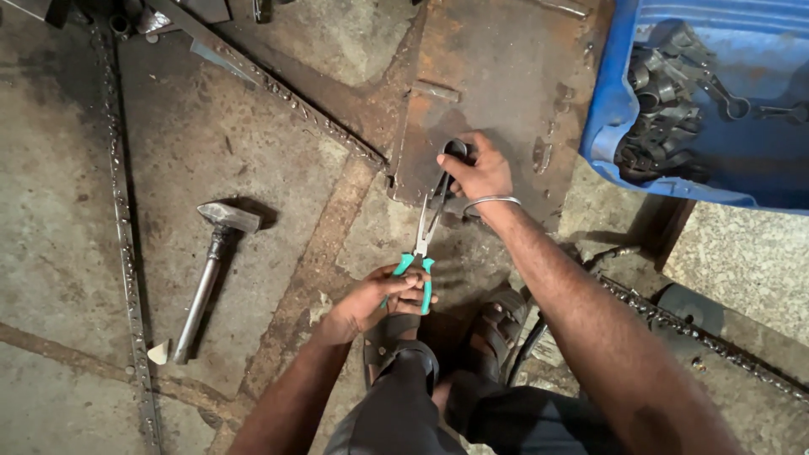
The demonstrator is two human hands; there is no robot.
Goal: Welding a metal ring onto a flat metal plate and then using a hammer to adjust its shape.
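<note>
Seen from above, the left hand (383, 297) is clenched around the green handles of long-nose pliers (425, 232). The right hand (476, 173) pinches a small metal ring (456, 149) at the pliers' tip, over a rusty steel plate (497, 76) on the floor. If the pliers slip, they could nip the fingers (451, 168) holding the ring.
</note>
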